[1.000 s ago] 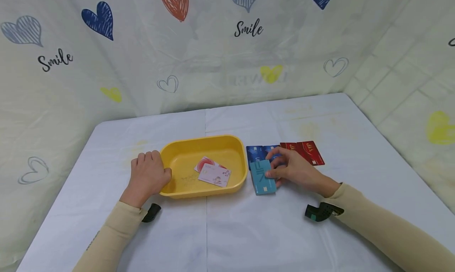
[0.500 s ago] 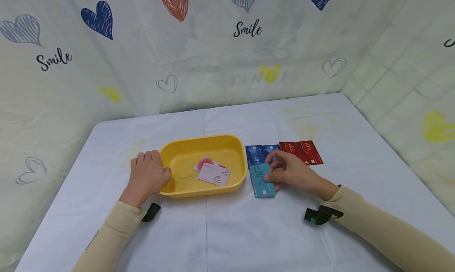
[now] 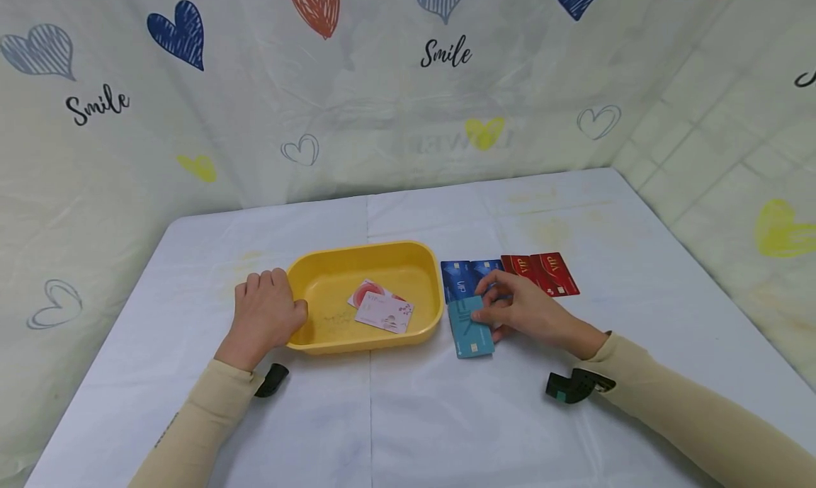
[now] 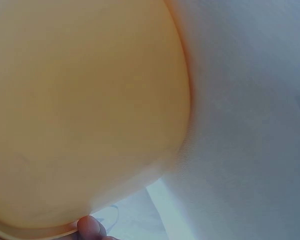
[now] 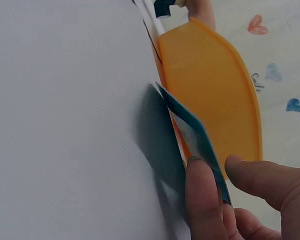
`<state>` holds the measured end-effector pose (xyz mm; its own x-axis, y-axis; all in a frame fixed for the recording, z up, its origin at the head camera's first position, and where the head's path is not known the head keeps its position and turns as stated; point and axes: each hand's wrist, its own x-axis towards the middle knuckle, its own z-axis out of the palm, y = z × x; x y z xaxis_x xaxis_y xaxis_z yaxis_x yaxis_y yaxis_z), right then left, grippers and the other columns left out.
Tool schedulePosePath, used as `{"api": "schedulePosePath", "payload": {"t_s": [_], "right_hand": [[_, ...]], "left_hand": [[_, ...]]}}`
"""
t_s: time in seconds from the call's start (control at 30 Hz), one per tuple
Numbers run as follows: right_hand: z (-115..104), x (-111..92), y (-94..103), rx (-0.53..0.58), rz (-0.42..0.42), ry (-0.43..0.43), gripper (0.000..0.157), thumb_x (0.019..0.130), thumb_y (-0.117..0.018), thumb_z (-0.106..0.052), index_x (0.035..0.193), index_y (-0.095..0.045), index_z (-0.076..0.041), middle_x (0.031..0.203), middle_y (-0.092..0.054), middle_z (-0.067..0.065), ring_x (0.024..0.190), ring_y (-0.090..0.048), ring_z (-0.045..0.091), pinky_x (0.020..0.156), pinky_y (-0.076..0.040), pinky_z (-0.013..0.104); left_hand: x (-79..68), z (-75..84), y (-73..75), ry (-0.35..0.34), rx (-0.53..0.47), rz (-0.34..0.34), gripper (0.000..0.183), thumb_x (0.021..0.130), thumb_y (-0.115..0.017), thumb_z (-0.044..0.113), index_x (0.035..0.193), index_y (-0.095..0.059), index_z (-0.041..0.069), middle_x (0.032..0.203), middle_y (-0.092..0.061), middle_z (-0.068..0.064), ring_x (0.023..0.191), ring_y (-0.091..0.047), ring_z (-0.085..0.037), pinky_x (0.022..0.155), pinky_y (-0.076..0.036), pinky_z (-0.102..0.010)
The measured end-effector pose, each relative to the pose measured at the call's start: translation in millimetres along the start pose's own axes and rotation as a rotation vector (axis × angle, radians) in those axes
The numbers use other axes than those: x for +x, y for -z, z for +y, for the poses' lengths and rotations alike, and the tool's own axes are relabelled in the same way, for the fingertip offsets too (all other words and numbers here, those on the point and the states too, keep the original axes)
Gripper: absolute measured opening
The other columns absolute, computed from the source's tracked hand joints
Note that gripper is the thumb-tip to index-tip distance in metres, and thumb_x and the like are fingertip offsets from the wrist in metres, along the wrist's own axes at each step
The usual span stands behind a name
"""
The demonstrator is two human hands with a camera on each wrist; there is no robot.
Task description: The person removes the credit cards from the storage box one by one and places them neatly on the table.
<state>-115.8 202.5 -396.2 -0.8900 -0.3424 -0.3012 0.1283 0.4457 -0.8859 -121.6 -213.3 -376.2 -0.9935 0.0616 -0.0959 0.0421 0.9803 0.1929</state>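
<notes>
My left hand (image 3: 268,316) grips the left end of a yellow plastic tray (image 3: 298,270); in the left wrist view the tray's outer wall (image 4: 105,100) fills much of the picture, with a fingertip (image 4: 89,227) at its rim. Inside the tray lie two overlapping pinkish cards (image 3: 384,313). Just right of the tray, my right hand (image 3: 532,311) pinches a teal card (image 3: 472,336) between thumb and fingers. The right wrist view has this teal card (image 5: 197,127) tilted edge-on, its shadow falling on the white cloth. Its near end sticks out toward me.
Behind the teal card lie two blue VIP cards (image 3: 456,278), partly covered by it and my fingers. Two red VIP cards (image 3: 554,274) lie to their right, behind my right hand. A white cloth (image 3: 421,417) covers the table; a printed curtain (image 3: 382,98) hangs behind.
The teal card has shifted slightly toward me, uncovering more of the left blue card. My right fingers have moved only a little. My left hand stays on the tray, which keeps its place.
</notes>
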Motion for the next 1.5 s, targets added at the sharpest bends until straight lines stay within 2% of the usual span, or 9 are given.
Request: {"api": "schedulePosePath", "payload": {"t_s": [0.33, 0.67, 0.83, 1.0, 1.23, 1.43, 1.5], "right_hand": [[1, 0, 2.2, -0.044, -0.018, -0.017, 0.038, 0.094, -0.074, -0.026, 0.121, -0.061, -0.003, 0.102, -0.061, 0.014, 0.078, -0.072, 0.023, 0.071, -0.064, 0.034], [-5, -1, 5.5, -0.175, 0.021, -0.001, 0.025, 0.096, -0.07, -0.026, 0.114, -0.067, -0.008, 0.097, -0.067, 0.011, 0.071, -0.073, 0.02, 0.073, -0.061, 0.027], [-15, 1, 9.2, -0.232, 0.04, 0.038, 0.023, 0.096, -0.071, -0.028, 0.112, -0.067, -0.011, 0.093, -0.069, 0.008, 0.072, -0.072, 0.019, 0.072, -0.059, 0.027], [-30, 3, 14.2, -0.21, 0.033, 0.068, 0.029, 0.097, -0.071, -0.026, 0.116, -0.065, -0.006, 0.097, -0.067, 0.011, 0.078, -0.071, 0.021, 0.074, -0.061, 0.029], [-48, 19, 13.3, -0.242, 0.034, 0.128, 0.03, 0.097, -0.07, -0.024, 0.119, -0.063, -0.004, 0.097, -0.065, 0.01, 0.079, -0.07, 0.021, 0.078, -0.062, 0.033], [-64, 35, 7.5, -0.282, 0.021, 0.225, 0.027, 0.096, -0.071, -0.021, 0.118, -0.064, -0.007, 0.095, -0.063, 0.009, 0.077, -0.07, 0.023, 0.079, -0.063, 0.037], [-70, 40, 4.6, -0.295, 0.011, 0.257, 0.028, 0.095, -0.072, -0.022, 0.118, -0.064, -0.008, 0.094, -0.064, 0.009, 0.077, -0.07, 0.025, 0.079, -0.062, 0.035]], "left_hand": [[-0.1, 0.5, 0.5, 0.001, -0.003, 0.001, 0.022, 0.09, -0.045, 0.021, 0.092, -0.044, -0.001, 0.085, -0.044, -0.015, 0.086, -0.036, -0.034, 0.083, -0.028, -0.048], [-1.3, -2.7, 0.3, 0.005, -0.012, -0.004, 0.023, 0.091, -0.046, 0.022, 0.093, -0.045, -0.001, 0.085, -0.045, -0.015, 0.087, -0.037, -0.035, 0.084, -0.029, -0.049], [-1.8, -3.9, 1.1, 0.001, -0.012, -0.001, 0.022, 0.091, -0.046, 0.022, 0.092, -0.044, 0.0, 0.084, -0.045, -0.015, 0.086, -0.037, -0.035, 0.084, -0.029, -0.049], [-1.0, -3.1, 1.9, -0.011, -0.023, 0.007, 0.02, 0.091, -0.045, 0.021, 0.089, -0.043, 0.001, 0.083, -0.044, -0.014, 0.085, -0.037, -0.034, 0.083, -0.028, -0.048], [2.7, -4.4, 1.1, -0.003, -0.03, 0.003, 0.022, 0.091, -0.045, 0.021, 0.092, -0.044, 0.0, 0.085, -0.044, -0.015, 0.088, -0.037, -0.035, 0.084, -0.029, -0.048], [4.8, -5.6, -0.8, 0.011, -0.022, 0.002, 0.022, 0.091, -0.045, 0.021, 0.093, -0.045, -0.001, 0.087, -0.046, -0.015, 0.09, -0.038, -0.035, 0.085, -0.03, -0.048], [5.1, -5.8, -1.3, 0.012, -0.02, 0.008, 0.022, 0.09, -0.046, 0.021, 0.094, -0.045, -0.001, 0.087, -0.046, -0.015, 0.09, -0.039, -0.035, 0.084, -0.03, -0.048]]}}
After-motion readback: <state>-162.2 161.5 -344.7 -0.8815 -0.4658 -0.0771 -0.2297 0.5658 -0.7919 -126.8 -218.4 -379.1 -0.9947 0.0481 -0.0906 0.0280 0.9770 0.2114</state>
